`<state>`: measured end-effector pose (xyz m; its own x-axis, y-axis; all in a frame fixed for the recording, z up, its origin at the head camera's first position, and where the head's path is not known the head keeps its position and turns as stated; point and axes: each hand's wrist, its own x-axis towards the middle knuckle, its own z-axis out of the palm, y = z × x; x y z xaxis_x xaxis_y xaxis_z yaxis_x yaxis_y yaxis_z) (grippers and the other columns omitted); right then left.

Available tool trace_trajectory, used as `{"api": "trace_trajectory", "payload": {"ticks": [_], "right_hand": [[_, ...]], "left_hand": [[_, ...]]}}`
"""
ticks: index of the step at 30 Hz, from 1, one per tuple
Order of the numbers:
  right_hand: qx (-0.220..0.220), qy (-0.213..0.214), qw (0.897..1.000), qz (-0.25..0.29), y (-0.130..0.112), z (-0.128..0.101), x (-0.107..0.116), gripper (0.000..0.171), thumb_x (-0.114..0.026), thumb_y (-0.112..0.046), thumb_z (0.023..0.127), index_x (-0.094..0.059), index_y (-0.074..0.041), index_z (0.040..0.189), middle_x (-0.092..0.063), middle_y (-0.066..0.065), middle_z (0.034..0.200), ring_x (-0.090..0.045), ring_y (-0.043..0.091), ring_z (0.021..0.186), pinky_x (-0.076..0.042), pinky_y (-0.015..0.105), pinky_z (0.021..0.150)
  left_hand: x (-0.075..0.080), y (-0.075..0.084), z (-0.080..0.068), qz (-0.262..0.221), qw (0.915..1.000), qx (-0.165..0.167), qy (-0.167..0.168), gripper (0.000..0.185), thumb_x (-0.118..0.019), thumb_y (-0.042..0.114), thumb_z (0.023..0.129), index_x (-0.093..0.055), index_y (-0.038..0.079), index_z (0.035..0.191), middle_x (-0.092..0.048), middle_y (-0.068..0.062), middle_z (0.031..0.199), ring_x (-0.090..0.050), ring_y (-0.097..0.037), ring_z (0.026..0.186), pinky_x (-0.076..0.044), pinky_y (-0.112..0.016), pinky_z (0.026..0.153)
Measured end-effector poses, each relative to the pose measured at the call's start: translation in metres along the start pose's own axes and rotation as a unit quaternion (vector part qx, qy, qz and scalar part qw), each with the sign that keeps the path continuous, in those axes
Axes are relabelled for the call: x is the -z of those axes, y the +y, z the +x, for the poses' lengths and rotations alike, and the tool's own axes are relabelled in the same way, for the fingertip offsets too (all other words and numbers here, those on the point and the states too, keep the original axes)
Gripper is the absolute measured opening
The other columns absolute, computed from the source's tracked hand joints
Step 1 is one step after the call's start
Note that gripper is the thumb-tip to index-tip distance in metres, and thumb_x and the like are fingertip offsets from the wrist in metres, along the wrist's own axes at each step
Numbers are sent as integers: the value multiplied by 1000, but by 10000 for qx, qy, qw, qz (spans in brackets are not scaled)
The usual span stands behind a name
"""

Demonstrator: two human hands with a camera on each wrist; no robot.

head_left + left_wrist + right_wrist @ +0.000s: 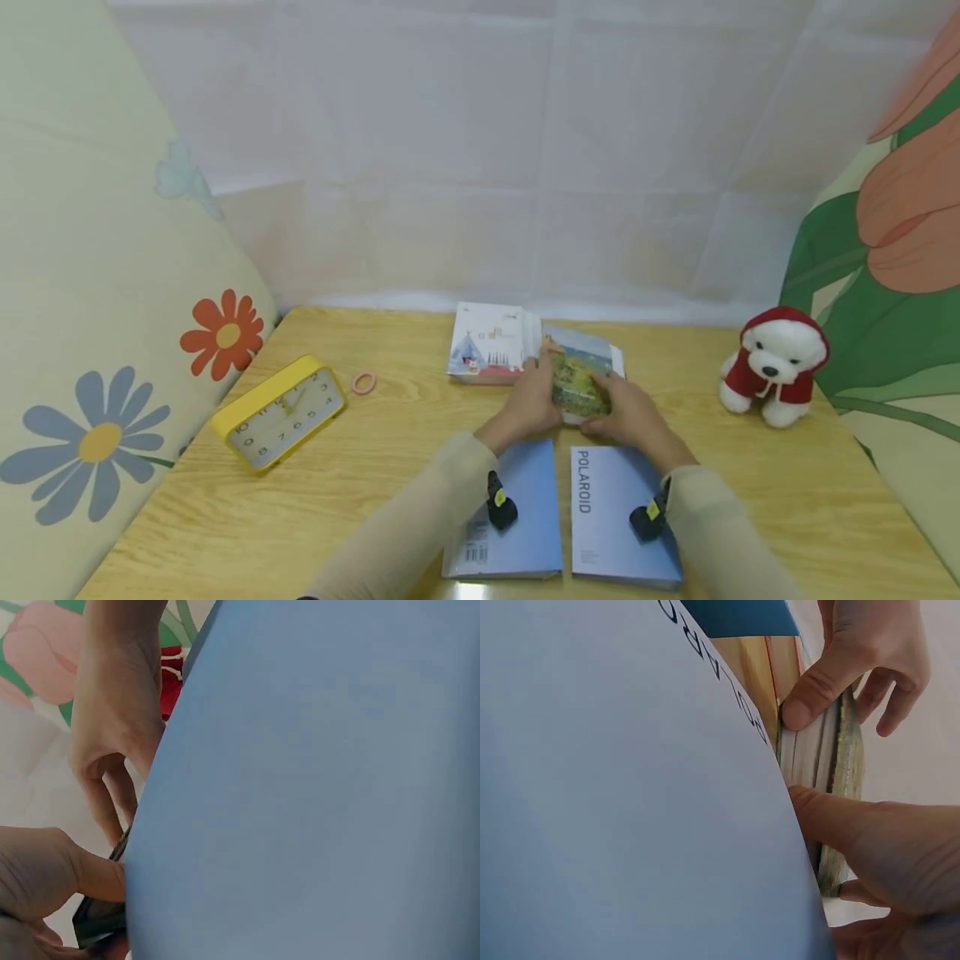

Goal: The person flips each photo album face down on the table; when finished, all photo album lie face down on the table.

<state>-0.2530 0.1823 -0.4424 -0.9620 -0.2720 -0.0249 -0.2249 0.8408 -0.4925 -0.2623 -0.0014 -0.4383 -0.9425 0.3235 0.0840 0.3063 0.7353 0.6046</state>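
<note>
Both hands hold a stack of picture cards (579,379) with a green landscape on top, near the back of the table. My left hand (529,402) grips its left side and my right hand (628,410) its right side. In the right wrist view, the thumbs press the near edge of the stack (826,757), where several pale layers show. Left of it lies a white box (486,337) with a tent picture. Two blue albums lie below the forearms: a left one (528,508) with a barcode, and one marked POLAROID (618,500). They block much of both wrist views.
A yellow clock (281,412) stands at the left, with a small pink ring (363,383) beside it. At the right sits a white plush dog (776,367) in a red hooded top. A white cloth (487,167) hangs behind the wooden table (397,450).
</note>
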Motion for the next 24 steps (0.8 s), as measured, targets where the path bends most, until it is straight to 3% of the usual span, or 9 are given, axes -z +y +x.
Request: {"api": "trace_trajectory", "payload": {"ticks": [4, 10, 15, 20, 24], "right_hand": [[215, 171, 9993, 266, 0, -3, 1, 96, -89, -27, 72, -39, 3, 149, -39, 31, 148, -42, 49, 131, -34, 61, 108], [296, 332, 9985, 323, -4, -8, 2, 96, -87, -33, 74, -39, 4, 148, -50, 29, 141, -51, 45, 125, -39, 58, 105], [309, 428, 9983, 260, -11, -11, 4, 95, -87, -33, 75, -40, 3, 148, -58, 27, 131, -60, 39, 113, -47, 53, 99], [290, 479, 9977, 373, -18, -15, 7, 94, -86, -33, 77, -38, 4, 149, -55, 29, 135, -59, 41, 116, -49, 53, 97], [327, 514, 9966, 550, -21, -17, 8, 93, -85, -33, 78, -37, 4, 149, -54, 30, 135, -58, 43, 118, -50, 53, 95]], "left_hand": [[6, 4, -4, 16, 9992, -325, 229, 114, -84, -3, 63, -15, -6, 154, -49, -26, 133, -54, -36, 116, -44, -46, 105], [18, 6, -7, -336, 9982, -461, 162, 112, -82, -7, 65, -14, -8, 154, -37, -26, 152, -42, -38, 136, -32, -44, 114], [25, 8, -10, -700, 9956, -604, 136, 104, -82, -6, 70, -21, -4, 155, -39, -21, 152, -44, -36, 136, -34, -43, 112], [32, 15, -13, -924, 9926, -773, 137, 97, -80, -6, 75, -27, 1, 155, -45, -17, 149, -45, -33, 135, -38, -42, 110], [37, 24, -15, -793, 9924, -935, 116, 93, -79, -7, 75, -30, 1, 154, -45, -17, 149, -49, -35, 131, -44, -42, 105]]}}
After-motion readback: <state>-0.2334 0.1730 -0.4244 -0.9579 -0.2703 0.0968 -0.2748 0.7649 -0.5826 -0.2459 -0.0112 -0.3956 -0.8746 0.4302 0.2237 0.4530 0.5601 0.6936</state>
